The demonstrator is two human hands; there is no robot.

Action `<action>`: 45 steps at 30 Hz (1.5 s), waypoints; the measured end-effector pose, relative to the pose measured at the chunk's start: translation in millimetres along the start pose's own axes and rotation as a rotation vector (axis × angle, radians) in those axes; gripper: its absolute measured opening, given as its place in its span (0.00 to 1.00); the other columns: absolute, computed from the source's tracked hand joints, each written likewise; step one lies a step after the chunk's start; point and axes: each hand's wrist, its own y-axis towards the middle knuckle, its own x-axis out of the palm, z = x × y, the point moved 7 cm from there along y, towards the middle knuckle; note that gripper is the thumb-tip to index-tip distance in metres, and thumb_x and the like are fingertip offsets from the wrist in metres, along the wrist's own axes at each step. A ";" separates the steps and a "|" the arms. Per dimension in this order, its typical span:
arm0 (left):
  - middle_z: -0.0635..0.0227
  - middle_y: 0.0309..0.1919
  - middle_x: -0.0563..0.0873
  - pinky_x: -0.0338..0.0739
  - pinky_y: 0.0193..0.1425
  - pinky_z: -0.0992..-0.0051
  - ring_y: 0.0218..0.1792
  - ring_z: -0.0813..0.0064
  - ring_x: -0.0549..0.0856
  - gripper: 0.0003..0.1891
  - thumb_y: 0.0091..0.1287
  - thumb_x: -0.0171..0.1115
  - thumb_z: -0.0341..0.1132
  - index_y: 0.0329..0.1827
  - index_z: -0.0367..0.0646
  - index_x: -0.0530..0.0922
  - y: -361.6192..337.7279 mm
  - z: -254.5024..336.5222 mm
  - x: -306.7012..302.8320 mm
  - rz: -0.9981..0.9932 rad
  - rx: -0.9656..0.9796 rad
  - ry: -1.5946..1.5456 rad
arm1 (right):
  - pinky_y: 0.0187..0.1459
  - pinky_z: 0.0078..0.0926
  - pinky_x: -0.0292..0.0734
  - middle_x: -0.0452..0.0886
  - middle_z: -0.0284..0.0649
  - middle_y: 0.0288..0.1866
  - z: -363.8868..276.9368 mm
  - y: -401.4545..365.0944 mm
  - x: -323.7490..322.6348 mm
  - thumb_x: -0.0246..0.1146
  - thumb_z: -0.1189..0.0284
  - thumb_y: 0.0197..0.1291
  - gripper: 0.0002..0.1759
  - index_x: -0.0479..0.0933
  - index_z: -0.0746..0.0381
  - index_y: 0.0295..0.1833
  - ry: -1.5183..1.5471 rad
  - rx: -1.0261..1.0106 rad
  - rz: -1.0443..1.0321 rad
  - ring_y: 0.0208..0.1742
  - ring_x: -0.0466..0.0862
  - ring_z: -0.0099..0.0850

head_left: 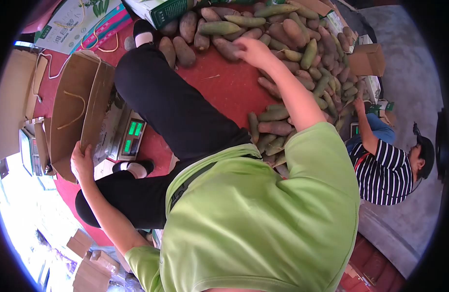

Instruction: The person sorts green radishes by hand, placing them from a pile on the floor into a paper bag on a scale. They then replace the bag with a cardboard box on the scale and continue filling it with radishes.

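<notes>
Many red and green elongated radishes [312, 53] lie heaped on a red floor covering [219, 90]. At the pile's upper left edge, my right hand [253, 51] has its fingers on a reddish radish [225, 49]; whether they close round it is hard to tell. My left hand [82, 163] grips the rim of an open brown cardboard box [90, 112] with a yellow cord handle. That box stands beside a digital scale [132, 137] with green lit displays.
A co-worker in a striped shirt [385, 173] reaches toward the pile's right side. Printed cartons [71, 24] stand at the upper left, another scale [29, 151] at the far left. Cardboard boxes [90, 272] lie at the lower left. My legs stretch between box and pile.
</notes>
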 end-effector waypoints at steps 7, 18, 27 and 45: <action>0.53 0.43 0.85 0.76 0.49 0.60 0.46 0.51 0.83 0.17 0.62 0.61 0.35 0.54 0.46 0.77 -2.7 -1.7 1.3 0.029 0.018 -0.016 | 0.53 0.41 0.76 0.82 0.49 0.49 138.9 -116.8 106.6 0.67 0.66 0.53 0.20 0.78 0.60 0.52 -0.314 0.281 -0.319 0.52 0.81 0.47; 0.62 0.40 0.85 0.77 0.50 0.69 0.42 0.69 0.84 0.24 0.63 0.67 0.36 0.63 0.51 0.74 -14.0 -19.9 -17.8 0.142 -0.066 -0.166 | 0.27 0.39 0.79 0.84 0.47 0.34 287.8 -233.7 184.0 0.65 0.68 0.52 0.11 0.81 0.63 0.39 -0.626 0.293 -0.486 0.29 0.85 0.39; 0.66 0.39 0.84 0.76 0.47 0.77 0.41 0.78 0.82 0.20 0.67 0.64 0.35 0.62 0.47 0.75 -24.5 -53.0 -32.1 0.138 -0.112 -0.370 | 0.16 0.33 0.69 0.78 0.40 0.21 276.4 -277.0 147.1 0.61 0.68 0.59 0.10 0.76 0.63 0.29 0.656 1.442 0.382 0.16 0.76 0.33; 0.63 0.42 0.85 0.77 0.48 0.77 0.44 0.76 0.83 0.16 0.68 0.62 0.33 0.58 0.44 0.78 -28.1 -75.9 -24.2 0.142 -0.131 -0.279 | 0.28 0.26 0.72 0.72 0.31 0.25 266.5 -281.1 186.7 0.65 0.72 0.59 0.06 0.73 0.57 0.38 1.461 1.430 0.912 0.22 0.71 0.24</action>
